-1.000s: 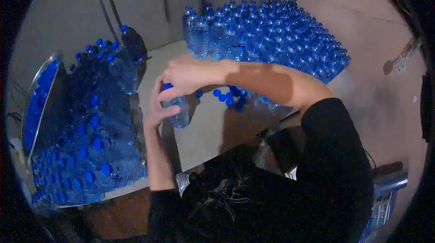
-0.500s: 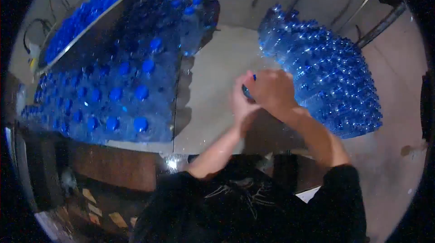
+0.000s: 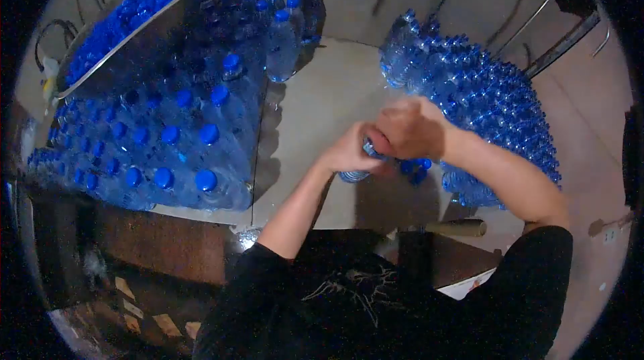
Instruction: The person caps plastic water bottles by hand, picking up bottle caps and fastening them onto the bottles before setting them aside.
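Head view: grips clear plastic bottle [image 3: 352,176] in left hand [image 3: 350,150], curls right hand [image 3: 410,129] by its top, holding cannot-tell-what, risking dents from over-squeezing.

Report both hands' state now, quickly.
Left hand: closed around a bottle.
Right hand: fingers curled at the bottle's top, blurred; whether it grips anything cannot be told.
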{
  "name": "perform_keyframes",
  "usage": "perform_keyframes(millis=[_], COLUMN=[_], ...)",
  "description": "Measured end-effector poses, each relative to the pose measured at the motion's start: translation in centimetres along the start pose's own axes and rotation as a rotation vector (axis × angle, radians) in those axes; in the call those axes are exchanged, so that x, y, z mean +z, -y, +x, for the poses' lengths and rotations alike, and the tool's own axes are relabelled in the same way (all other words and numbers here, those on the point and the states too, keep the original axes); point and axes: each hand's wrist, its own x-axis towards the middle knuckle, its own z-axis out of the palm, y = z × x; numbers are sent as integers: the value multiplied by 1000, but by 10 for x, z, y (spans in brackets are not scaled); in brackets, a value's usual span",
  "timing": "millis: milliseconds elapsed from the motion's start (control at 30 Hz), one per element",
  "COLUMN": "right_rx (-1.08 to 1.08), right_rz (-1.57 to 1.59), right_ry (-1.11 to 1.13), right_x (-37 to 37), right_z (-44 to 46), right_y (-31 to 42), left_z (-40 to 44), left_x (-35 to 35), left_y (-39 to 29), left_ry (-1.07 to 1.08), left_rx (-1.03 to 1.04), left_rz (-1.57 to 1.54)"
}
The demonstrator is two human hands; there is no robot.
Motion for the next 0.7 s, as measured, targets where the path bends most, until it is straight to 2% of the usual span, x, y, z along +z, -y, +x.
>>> perform_keyframes(millis=[33, 67, 133, 167, 200, 300, 400, 500, 533, 633, 667, 700], right_rx=[141, 272, 519, 645, 643, 620, 568, 540, 545, 624, 645, 678], right_rz=[-11, -22, -49, -72, -48, 39, 131, 94, 82, 175, 213, 245], right_ry=[66, 131, 249, 305, 274, 204, 114, 6, -14, -94, -159, -227], right_x=[-2, -6, -13, -14, -17, -21, -4, 21, 24, 28, 29, 28], right_z=[0, 2, 10, 15, 18, 39, 95, 157, 176, 213, 212, 204], right_y=[8, 18, 37, 41, 38, 17, -14, -41, -45, -55, -52, -46], left_z=[0, 3, 3, 4, 6, 14, 19, -15, -23, -14, -7, -7], left_x=[10, 54, 80, 83, 81, 53, -9, -22, -25, -43, -53, -60], left_y=[4, 25, 25, 22, 14, 19, 10, 25, 37, 68, 79, 81], left_ry=[-149, -499, -892, -921, -942, -927, -1189, -1368, -1189, -946, -1042, -1022], left_rx=[29, 180, 285, 241, 202, 86, 190, 253, 241, -76, -73, -95], left_rz=[0, -138, -114, 32, 173, 109, 264, 565, 525, 566, 624, 627])
